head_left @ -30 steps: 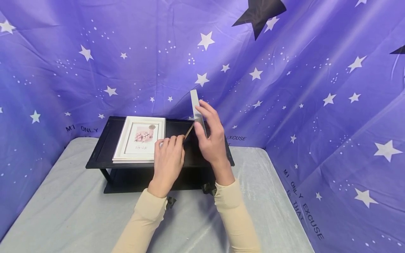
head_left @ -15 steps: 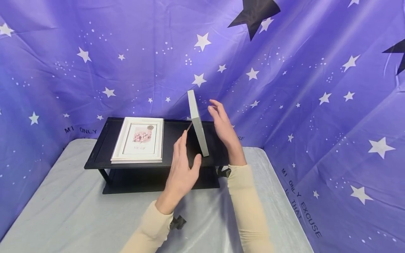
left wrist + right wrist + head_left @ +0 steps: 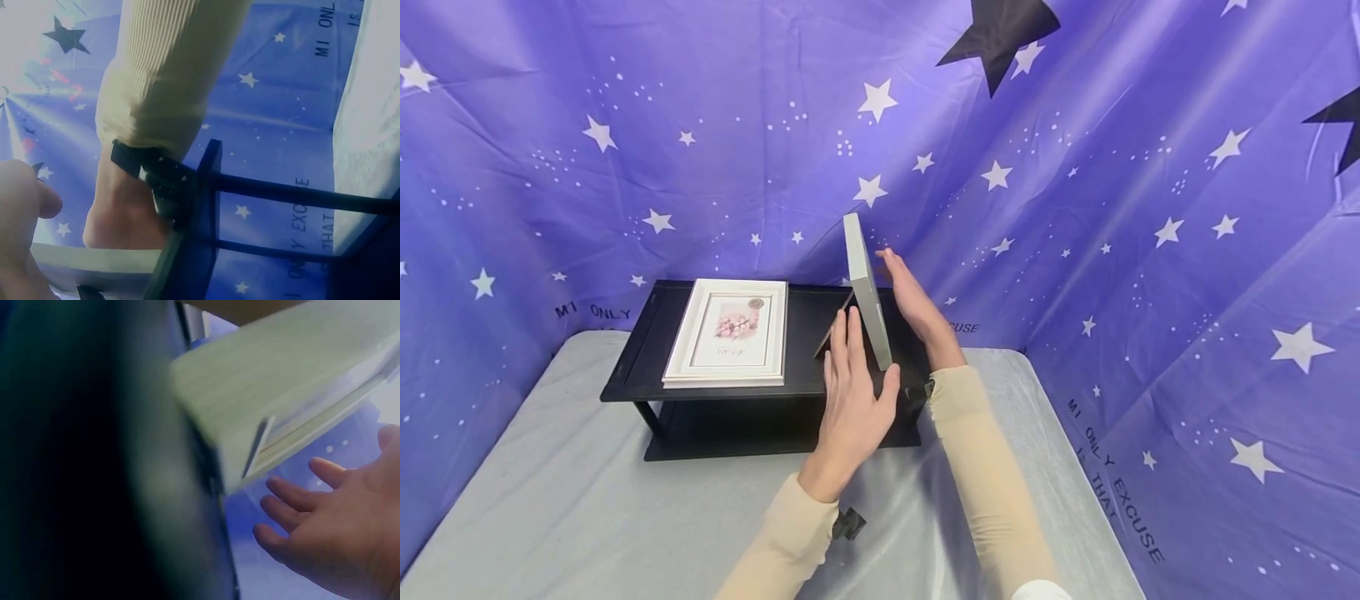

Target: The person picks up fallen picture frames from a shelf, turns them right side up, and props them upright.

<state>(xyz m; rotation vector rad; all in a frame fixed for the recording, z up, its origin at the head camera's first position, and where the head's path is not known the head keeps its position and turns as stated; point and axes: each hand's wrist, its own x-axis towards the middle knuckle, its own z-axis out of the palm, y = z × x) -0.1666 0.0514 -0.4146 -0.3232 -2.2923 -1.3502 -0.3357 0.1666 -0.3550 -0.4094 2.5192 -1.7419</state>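
On black stand (image 3: 647, 350), upright frame (image 3: 867, 292) between 2 flat hands.

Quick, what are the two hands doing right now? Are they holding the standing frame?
Left hand: open, fingers straight beside the standing frame.
Right hand: open on its other side, holding nothing.

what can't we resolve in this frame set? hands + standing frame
- Standing frame: head view is edge-on, so its front is hidden.
- Right hand: frame hides its fingertips; contact unclear.
- Left hand: left wrist view cuts it off.
- Stand: right wrist view is a dark blur.
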